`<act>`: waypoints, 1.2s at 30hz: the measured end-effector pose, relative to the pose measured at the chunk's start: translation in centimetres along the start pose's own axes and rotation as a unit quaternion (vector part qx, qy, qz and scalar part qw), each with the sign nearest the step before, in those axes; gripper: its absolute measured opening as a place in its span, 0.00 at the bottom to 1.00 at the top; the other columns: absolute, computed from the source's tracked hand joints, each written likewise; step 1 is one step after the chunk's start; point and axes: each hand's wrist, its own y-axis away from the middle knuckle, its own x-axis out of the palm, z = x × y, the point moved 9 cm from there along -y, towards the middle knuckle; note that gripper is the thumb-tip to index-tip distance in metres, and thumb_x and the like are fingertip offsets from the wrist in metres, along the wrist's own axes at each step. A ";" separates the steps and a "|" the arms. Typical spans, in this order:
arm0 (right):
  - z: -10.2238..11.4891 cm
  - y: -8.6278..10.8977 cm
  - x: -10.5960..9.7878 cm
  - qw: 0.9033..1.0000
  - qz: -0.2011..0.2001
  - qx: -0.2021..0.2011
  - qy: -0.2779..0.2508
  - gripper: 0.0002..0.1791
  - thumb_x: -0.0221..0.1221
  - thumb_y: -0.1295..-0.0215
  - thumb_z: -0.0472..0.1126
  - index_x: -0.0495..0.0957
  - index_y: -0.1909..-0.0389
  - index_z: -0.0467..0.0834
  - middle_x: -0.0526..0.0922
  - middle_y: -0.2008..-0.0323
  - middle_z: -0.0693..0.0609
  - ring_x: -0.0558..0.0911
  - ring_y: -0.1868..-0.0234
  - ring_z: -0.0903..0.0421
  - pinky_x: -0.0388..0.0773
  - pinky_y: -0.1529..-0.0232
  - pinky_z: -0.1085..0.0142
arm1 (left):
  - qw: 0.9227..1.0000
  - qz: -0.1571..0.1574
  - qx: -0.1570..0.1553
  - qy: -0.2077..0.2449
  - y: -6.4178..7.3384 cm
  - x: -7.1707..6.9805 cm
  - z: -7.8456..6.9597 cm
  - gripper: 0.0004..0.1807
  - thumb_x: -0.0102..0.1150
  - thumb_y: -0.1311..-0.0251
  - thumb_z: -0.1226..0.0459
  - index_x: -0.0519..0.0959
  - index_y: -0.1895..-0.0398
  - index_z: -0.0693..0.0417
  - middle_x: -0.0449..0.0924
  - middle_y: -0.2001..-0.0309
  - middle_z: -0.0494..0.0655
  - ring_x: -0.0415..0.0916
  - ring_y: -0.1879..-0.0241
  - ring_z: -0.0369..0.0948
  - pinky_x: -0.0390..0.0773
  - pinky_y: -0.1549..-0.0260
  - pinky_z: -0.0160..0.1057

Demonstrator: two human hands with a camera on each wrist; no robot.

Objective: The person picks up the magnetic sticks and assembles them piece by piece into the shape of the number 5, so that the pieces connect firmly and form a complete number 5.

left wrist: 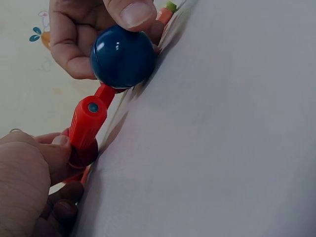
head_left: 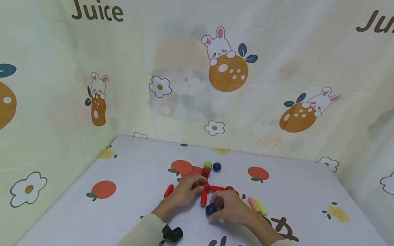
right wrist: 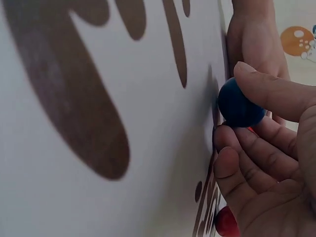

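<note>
My right hand (head_left: 231, 207) pinches a shiny dark blue ball (head_left: 210, 209) between thumb and fingers, just above the table. Close by, my left hand (head_left: 186, 192) holds a red ball (head_left: 206, 186), from which one red stick (head_left: 203, 198) points towards me and another red stick (head_left: 217, 188) runs right to a second red ball (head_left: 229, 188). The near stick's end (left wrist: 93, 107) shows a small dark round spot in the left wrist view. Beside that end the blue ball (left wrist: 123, 57) stays apart. In the right wrist view, the thumb lies over the blue ball (right wrist: 241, 102).
Behind my hands are another red ball (head_left: 206, 171), a green ball (head_left: 207, 165) and a dark blue ball (head_left: 217, 166). A loose red stick (head_left: 169, 190) lies left; an orange stick (head_left: 254, 204) and a yellow stick (head_left: 261, 207) lie right. Printed cloth covers the table (head_left: 78, 221).
</note>
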 end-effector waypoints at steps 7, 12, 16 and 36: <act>0.3 -0.1 0.7 1.000 0.007 -0.002 0.002 0.21 0.79 0.52 0.45 0.77 0.63 0.47 0.81 0.68 0.56 0.79 0.66 0.55 0.78 0.65 0.67 | 1.000 -0.002 0.006 0.002 0.0 0.0 -0.2 0.16 0.58 0.28 0.64 0.79 0.39 0.47 0.80 0.50 0.36 0.74 0.52 0.36 0.77 0.47 0.37; 0.5 0.0 0.9 1.000 0.002 -0.005 0.015 0.22 0.79 0.52 0.47 0.75 0.65 0.47 0.79 0.70 0.55 0.77 0.68 0.56 0.76 0.68 0.68 | 1.000 0.000 0.005 0.003 0.1 0.1 -0.1 0.16 0.58 0.28 0.64 0.79 0.39 0.47 0.81 0.51 0.37 0.75 0.52 0.36 0.77 0.47 0.37; 0.6 -0.1 1.0 1.000 -0.001 -0.006 0.016 0.22 0.79 0.52 0.46 0.75 0.66 0.47 0.79 0.72 0.55 0.77 0.69 0.56 0.76 0.70 0.68 | 1.000 0.000 0.003 0.004 0.0 0.1 0.0 0.16 0.58 0.28 0.64 0.79 0.39 0.47 0.81 0.51 0.37 0.75 0.51 0.37 0.77 0.47 0.38; 0.5 0.4 -0.7 0.999 -0.018 -0.007 0.034 0.18 0.77 0.49 0.41 0.75 0.67 0.45 0.80 0.72 0.57 0.77 0.70 0.57 0.75 0.71 0.68 | 1.000 -0.004 0.006 0.003 -0.1 0.0 -0.2 0.16 0.57 0.28 0.65 0.79 0.39 0.46 0.81 0.50 0.37 0.75 0.50 0.36 0.77 0.46 0.39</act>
